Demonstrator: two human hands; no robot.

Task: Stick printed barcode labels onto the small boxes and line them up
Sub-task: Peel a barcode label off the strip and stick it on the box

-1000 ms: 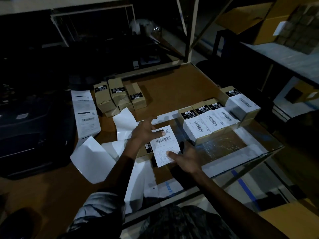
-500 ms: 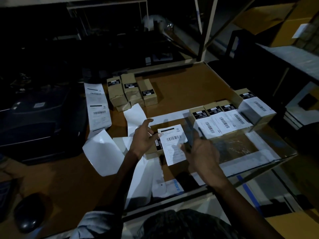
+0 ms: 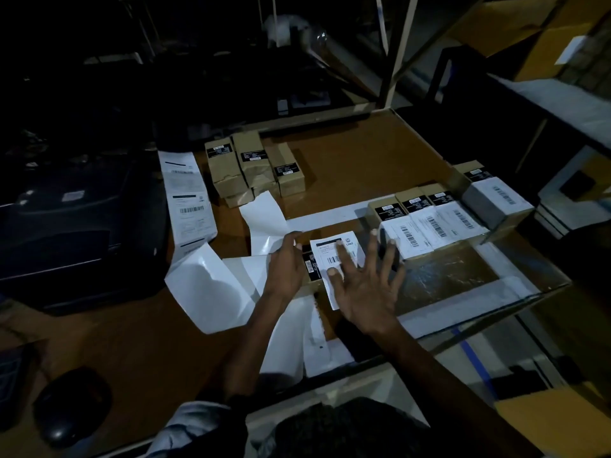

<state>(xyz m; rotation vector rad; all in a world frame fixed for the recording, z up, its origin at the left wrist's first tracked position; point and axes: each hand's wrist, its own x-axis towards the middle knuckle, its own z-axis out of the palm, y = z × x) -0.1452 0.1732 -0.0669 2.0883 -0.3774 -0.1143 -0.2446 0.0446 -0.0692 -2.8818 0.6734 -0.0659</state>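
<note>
head view: right hand now flat, fingers spread, pressing label onto box near table front edge
left hand: fingers curled round box, steadying it
change: label was only held a second ago; sticking underway
next: join row at right edge

Dim packing station, label printer, cardboard cartons, metal shelving, labelled boxes
</note>
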